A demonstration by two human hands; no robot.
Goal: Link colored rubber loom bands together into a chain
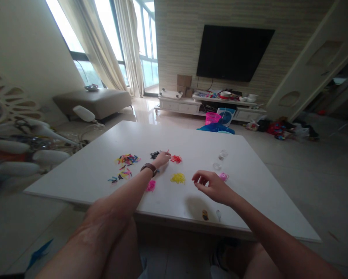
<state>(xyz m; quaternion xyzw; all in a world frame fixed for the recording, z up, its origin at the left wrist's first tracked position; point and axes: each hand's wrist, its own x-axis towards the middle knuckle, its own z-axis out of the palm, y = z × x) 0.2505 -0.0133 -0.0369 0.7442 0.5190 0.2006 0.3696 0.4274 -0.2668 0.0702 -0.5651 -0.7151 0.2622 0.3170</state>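
Note:
My left hand (163, 159) reaches over the white table between a pile of small black pieces (154, 155) and a pile of red ones (176, 159). Its fingertips are pinched together, with a thin red strip (167, 150) showing at them. My right hand (210, 185) hovers above the table, fingers loosely curled and apart, holding nothing. To its left lies a yellow pile (178, 178); a pink-purple pile (223, 177) is partly behind it. A bright pink pile (151, 186) sits beside my left forearm. Mixed coloured strips (128, 159) are heaped at the left.
Two clear little containers (223, 154) stand at the right of the white table (249, 170). Near its front edge are a small yellow-and-dark figure (205, 215) and a clear piece (218, 215). Beyond the table are a pink basket (212, 118) and a low cabinet (180, 105).

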